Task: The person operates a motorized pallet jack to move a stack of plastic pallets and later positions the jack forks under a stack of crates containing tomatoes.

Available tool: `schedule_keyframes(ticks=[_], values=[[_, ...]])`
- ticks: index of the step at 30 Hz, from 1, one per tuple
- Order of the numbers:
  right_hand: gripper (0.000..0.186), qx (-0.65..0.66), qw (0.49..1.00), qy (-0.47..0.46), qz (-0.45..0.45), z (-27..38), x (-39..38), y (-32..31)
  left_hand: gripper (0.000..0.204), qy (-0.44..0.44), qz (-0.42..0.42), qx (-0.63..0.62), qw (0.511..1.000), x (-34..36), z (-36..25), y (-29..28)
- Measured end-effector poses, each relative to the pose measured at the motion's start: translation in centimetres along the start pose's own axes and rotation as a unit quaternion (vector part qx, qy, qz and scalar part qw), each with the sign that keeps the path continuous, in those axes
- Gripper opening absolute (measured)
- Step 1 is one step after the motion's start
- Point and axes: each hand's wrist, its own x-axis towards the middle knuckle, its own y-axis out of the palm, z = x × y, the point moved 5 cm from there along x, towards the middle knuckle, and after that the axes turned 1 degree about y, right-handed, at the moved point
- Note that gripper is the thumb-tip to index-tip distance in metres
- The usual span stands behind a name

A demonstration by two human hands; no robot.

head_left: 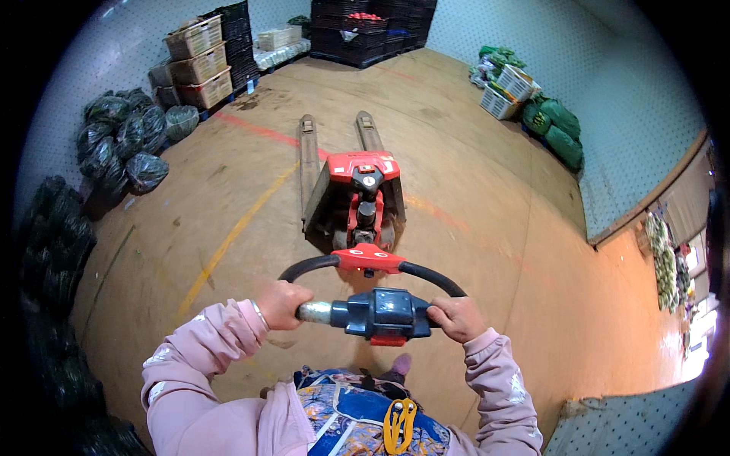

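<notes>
A red pallet truck (365, 171) stands in front of me, its two bare forks (307, 137) pointing away across the floor. Its looped black steering handle (304, 267) has a red top piece (365, 257) and a dark control head (384, 311) near my body. My left hand (277, 304) is closed on the left end of the handle, beside a metal grip section. My right hand (456, 318) is closed on the handle's right end, its thumb by the control head. Both forearms are in pink sleeves.
Dark bagged bundles (122, 137) line the left wall, near stacked pale crates (201, 64). Tall black crates (350, 34) stand at the back. Green sacks (555, 121) and white crates (498, 99) sit at right, by a wall panel (639, 182) and doorway with produce (661, 266).
</notes>
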Motion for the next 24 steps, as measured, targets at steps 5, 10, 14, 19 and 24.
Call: schedule_keyframes(ticks=[5, 10, 14, 19, 24], values=[[0.036, -0.036, 0.997, 0.034, 0.063, -5.5, -0.8, -4.1, 0.017, -0.041, 0.001, -0.004, 0.999, 2.6, -5.0, 2.7], [0.036, -0.037, 0.995, -0.062, 0.064, -6.9, -2.7, -5.4, 0.019, -0.059, 0.016, 0.022, 0.998, 3.9, -8.5, 3.2], [0.039, -0.019, 0.993, -0.114, 0.033, -6.9, -3.4, -7.5, 0.019, -0.114, 0.019, 0.038, 0.993, 5.0, -10.7, 3.6], [0.042, -0.019, 0.991, -0.129, 0.013, -12.1, -5.0, -9.8, 0.017, -0.174, 0.01, 0.071, 0.982, 8.1, -15.4, 6.4], [0.043, -0.014, 0.988, -0.157, 0.004, -16.6, -5.6, -12.1, 0.017, -0.188, -0.014, 0.082, 0.979, 11.2, -17.6, 9.5]])
